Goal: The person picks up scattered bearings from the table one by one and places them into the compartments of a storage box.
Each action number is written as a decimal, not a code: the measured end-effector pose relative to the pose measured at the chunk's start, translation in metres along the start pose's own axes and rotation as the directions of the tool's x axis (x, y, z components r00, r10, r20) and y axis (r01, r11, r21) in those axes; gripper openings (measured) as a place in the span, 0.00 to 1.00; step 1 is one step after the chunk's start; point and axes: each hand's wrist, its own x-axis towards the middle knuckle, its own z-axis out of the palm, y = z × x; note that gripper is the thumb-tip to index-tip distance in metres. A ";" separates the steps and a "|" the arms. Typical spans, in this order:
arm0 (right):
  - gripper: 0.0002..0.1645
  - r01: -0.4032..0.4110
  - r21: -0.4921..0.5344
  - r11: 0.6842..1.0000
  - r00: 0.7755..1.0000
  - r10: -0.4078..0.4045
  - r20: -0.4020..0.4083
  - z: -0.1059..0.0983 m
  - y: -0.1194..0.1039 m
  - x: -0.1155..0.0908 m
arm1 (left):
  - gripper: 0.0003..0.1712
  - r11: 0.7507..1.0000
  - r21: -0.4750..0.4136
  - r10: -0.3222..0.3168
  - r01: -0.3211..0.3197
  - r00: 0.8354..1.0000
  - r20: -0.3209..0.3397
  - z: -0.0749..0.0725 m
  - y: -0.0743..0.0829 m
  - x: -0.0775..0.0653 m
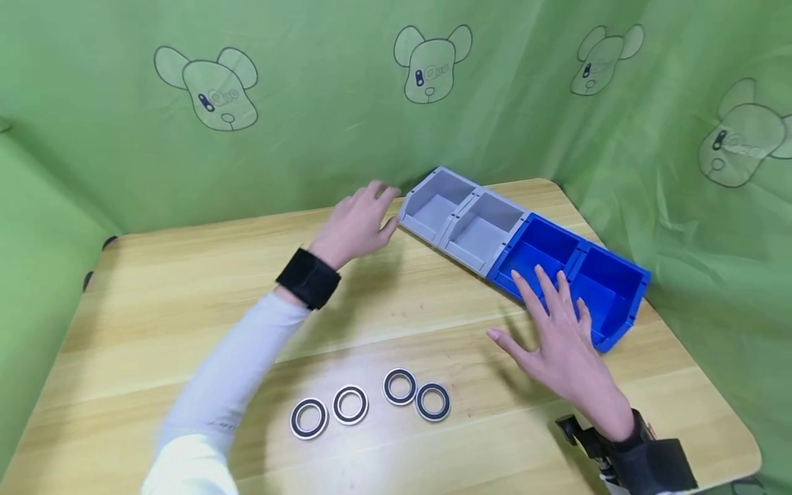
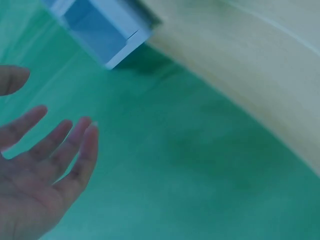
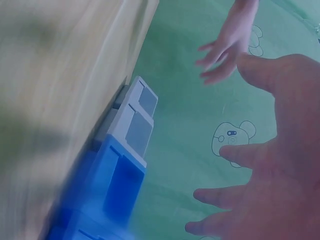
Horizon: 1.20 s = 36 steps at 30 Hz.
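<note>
While neither hand holds anything, the head view shows the left hand (image 1: 359,223), fingers apart and slightly bent, just beside two grey bins (image 1: 459,218); the right hand (image 1: 559,344) is spread wide near two blue bins (image 1: 579,256). The bins stand edge to edge in a row, so their arrangement appears complete. Four bearings (image 1: 363,404) lie on the table (image 1: 155,309) outside the bins; their handling appears not yet begun. Left wrist view: fingers clear of a grey bin. Right wrist view: spread fingers, no contact visible
</note>
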 end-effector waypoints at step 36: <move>0.49 -0.084 0.000 0.997 0.991 0.083 -0.105 0.001 0.023 0.057 | 0.45 0.919 -0.056 -0.368 0.390 0.901 0.229 0.051 -0.070 -0.006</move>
